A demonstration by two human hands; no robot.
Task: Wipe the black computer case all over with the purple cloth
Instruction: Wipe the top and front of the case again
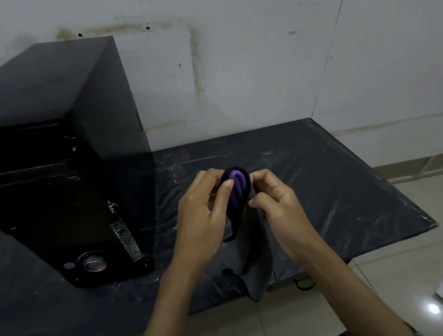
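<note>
Purple cloth (236, 183) shows only as a few folds in the mouth of a dark pouch (254, 253), which the person holds up to the right of the black computer case (37, 170), a little in front of it and not touching it. The left hand (203, 221) pinches the near-case edge of the pouch mouth between thumb and bent fingers, and the right hand (280, 207) pinches the opposite edge in the same way, so both hands are closed on the pouch and not on the cloth itself. The rest of the pouch hangs down from the hands; a thin cord seems to run along it, but the picture is too dark there to be sure. The case stands upright on a table (334, 177) covered with black plastic film, with its back toward the wall. I judge the step in hand is to take the cloth out, and wiping has not begun. To do this well, one hand should keep the mouth wide while the other takes the folds deep enough, so the whole cloth comes out in one pull and does not catch. After that it helps to put the pouch down to the right of the case, away from it, and to open the cloth flat before it meets the top of the case.
</note>
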